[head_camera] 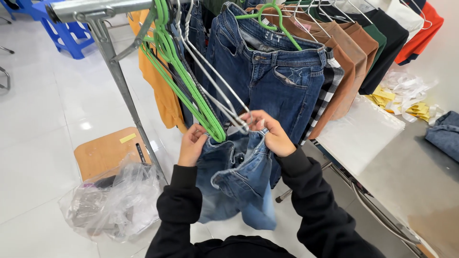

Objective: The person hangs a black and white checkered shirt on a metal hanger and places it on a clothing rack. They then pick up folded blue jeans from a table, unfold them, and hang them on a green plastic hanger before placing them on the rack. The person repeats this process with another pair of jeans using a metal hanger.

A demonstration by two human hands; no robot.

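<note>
Head view looked down on a metal clothes rack (112,62), the largest thing in sight, its rail crowded with garments: dark blue jeans (275,71) already hung on a green hanger (267,16), brown trousers (344,52) beside them, an orange garment (160,91) on the far side. To the right stood a grey bench (411,177) carrying a white sheet (361,131) and a folded piece of denim (444,134). On the floor to the left lay a clear plastic bag (112,203) against a brown board (103,153).

Smaller still, and central, a lighter pair of jeans (236,179) hung in front of the person, below the rail, held up at the waistband by both hands. The left hand (192,145) had its grip closed on one side of the waistband, just beside a bunch of empty green hangers (184,76). The right hand (270,134) pinched the other side together with a wire hanger (220,91).

Judging by this, the hanger was only meeting the waistband: the jeans were not yet carried by it, nor placed on the rail.
</note>
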